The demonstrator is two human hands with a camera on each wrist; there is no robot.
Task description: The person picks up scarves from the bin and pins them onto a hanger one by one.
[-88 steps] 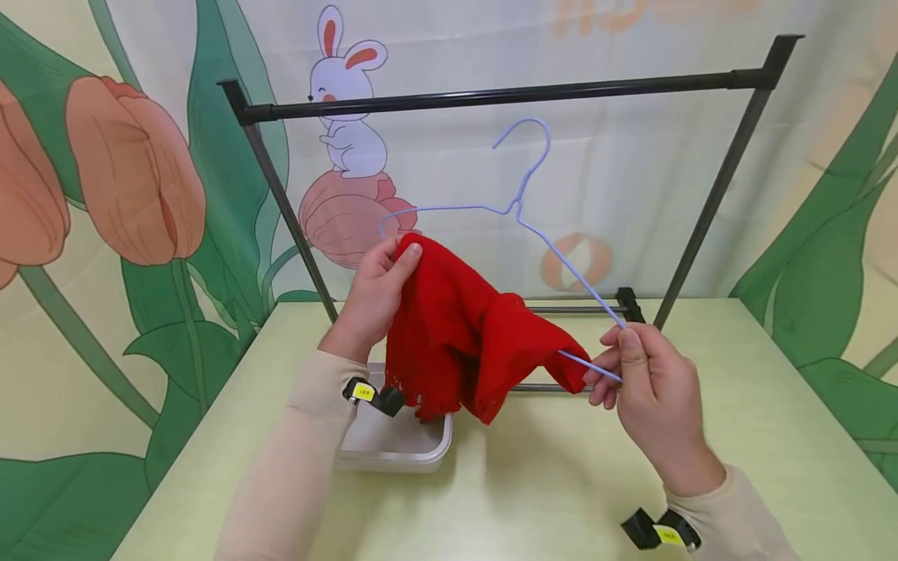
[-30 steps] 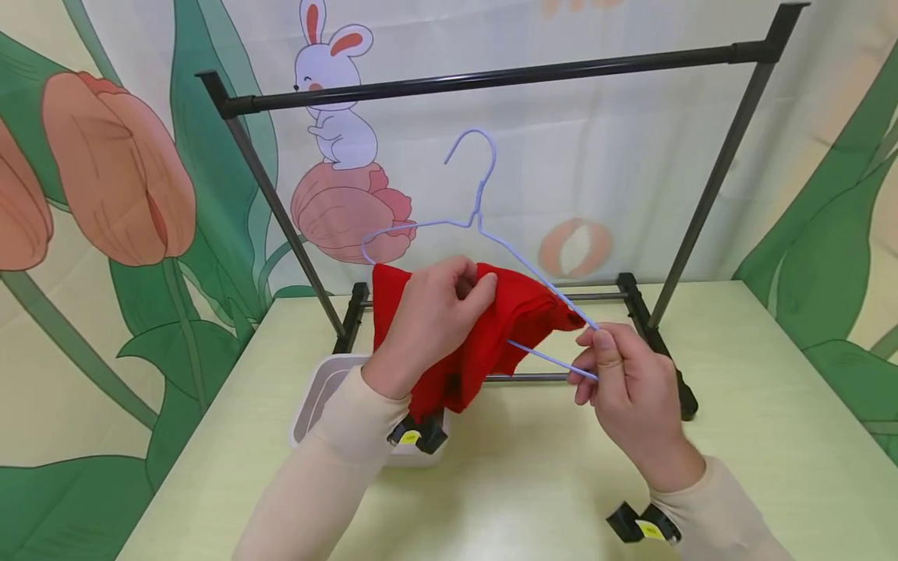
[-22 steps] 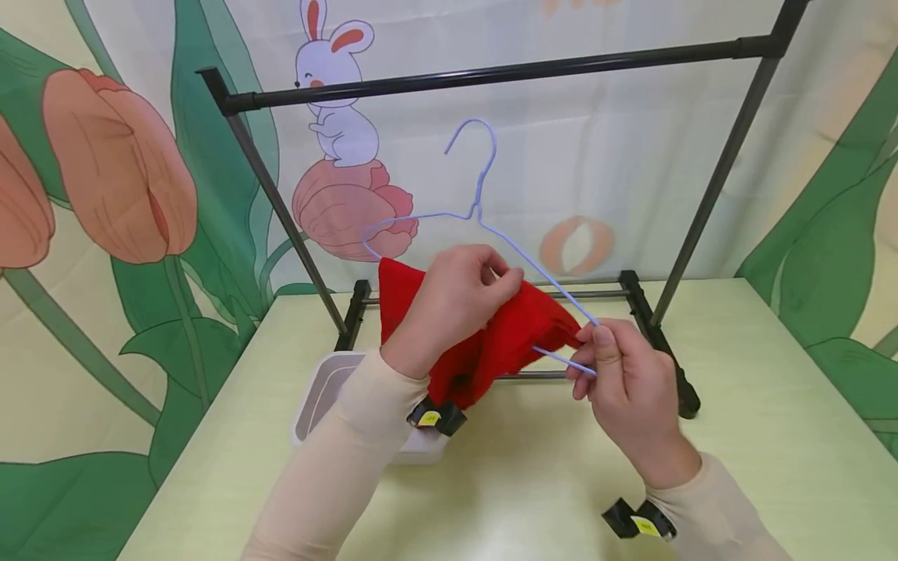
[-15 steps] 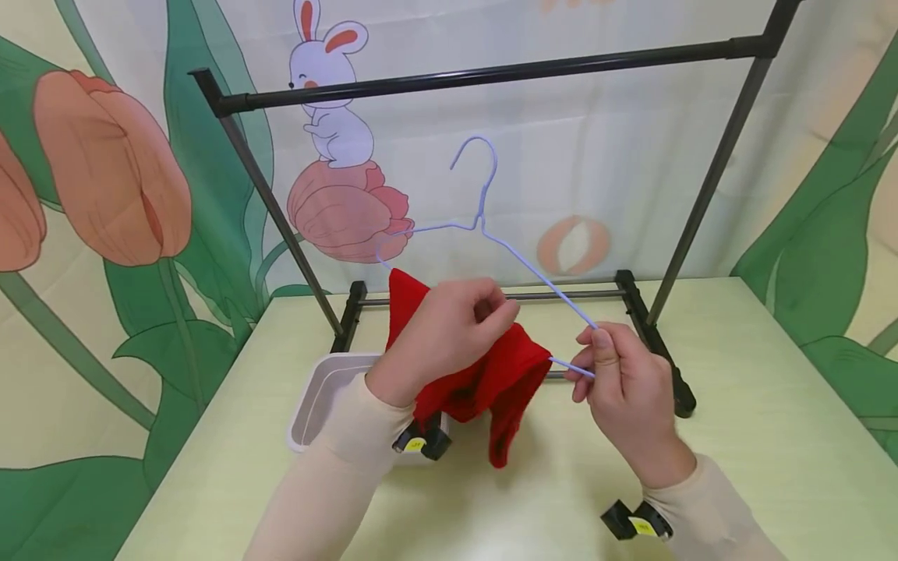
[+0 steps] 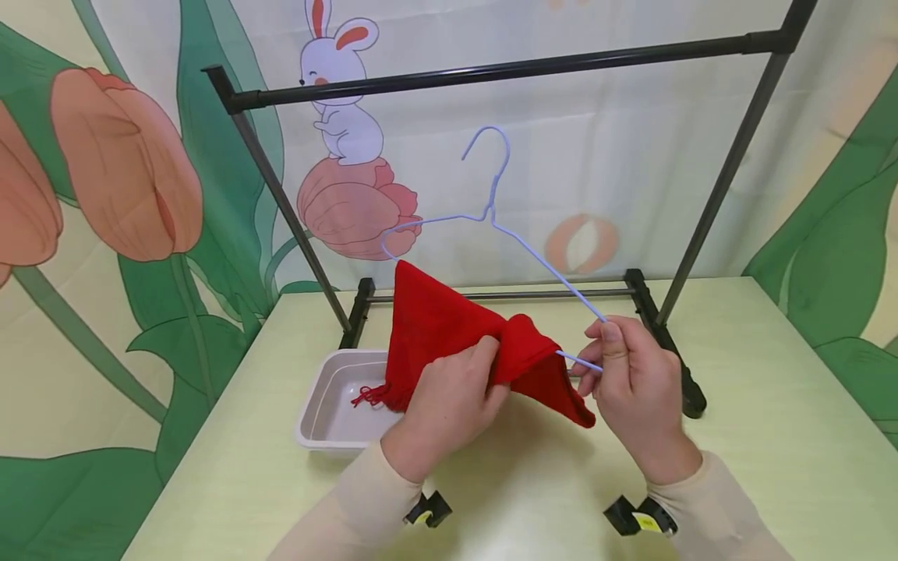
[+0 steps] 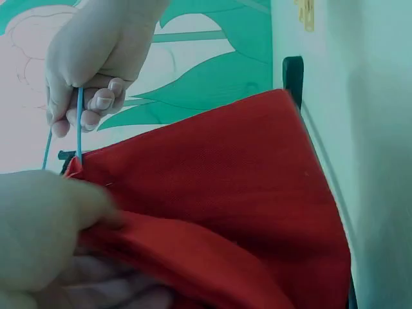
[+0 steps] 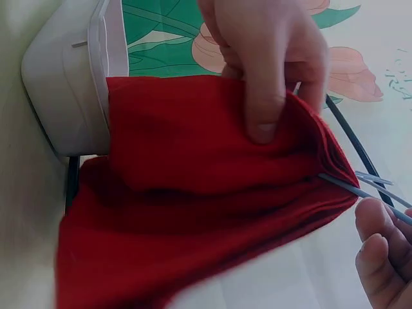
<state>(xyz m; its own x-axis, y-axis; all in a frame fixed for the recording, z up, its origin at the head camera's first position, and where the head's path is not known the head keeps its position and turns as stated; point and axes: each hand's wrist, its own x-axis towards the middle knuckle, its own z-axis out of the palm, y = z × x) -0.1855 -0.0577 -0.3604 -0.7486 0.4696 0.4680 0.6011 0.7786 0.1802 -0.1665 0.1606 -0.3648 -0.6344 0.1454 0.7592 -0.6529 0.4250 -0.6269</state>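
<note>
Red fringed scarf (image 5: 435,319) lies over a lilac wire hanger (image 5: 492,195), left grip (image 5: 452,401) pinching its bunched middle, right grip (image 5: 637,374) pinching the hanger's corner. Draping seems under way; straightening looks due before the black garment rack (image 5: 491,74) behind.

In the head view we are looking forward and down across the table (image 5: 765,382); in both wrist views we are facing the cloth (image 5: 445,319) up close, all three sharing it.

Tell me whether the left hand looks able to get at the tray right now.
Probably not without letting go: the left hand holds the red cloth, which hides part of the tray in the head view. The tray's left side looks free.
</note>
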